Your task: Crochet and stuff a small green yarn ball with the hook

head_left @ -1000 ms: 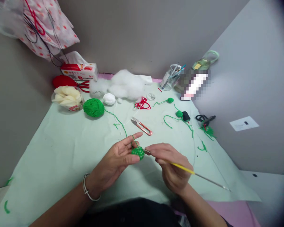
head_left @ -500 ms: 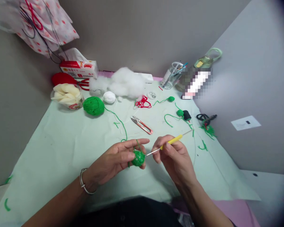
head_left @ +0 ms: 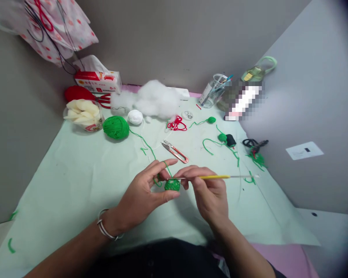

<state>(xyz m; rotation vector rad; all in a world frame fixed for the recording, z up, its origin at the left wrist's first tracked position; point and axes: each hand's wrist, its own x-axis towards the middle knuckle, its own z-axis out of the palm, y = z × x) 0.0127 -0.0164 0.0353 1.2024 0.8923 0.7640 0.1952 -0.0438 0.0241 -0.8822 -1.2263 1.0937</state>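
Observation:
Between the thumb and fingers of my left hand is a small green crocheted piece, its rim turned upward. Green yarn runs over my raised left index finger and down to the piece. My right hand grips a crochet hook by its yellow handle, held nearly level. The hook's metal tip lies at the top edge of the piece; whether it is through a stitch I cannot tell. Left of centre, a ball of green yarn sends its strand toward my left hand.
Thread snips lie beyond my hands. Behind them are white stuffing, a white yarn ball and tangled red yarn. Small green crocheted balls lie to the right. A clear cup and a bottle stand at the back.
The green piece has turned from its rounded side to show its upper rim. My right hand has moved closer, the hook swinging nearly level with its tip now at the piece's edge.

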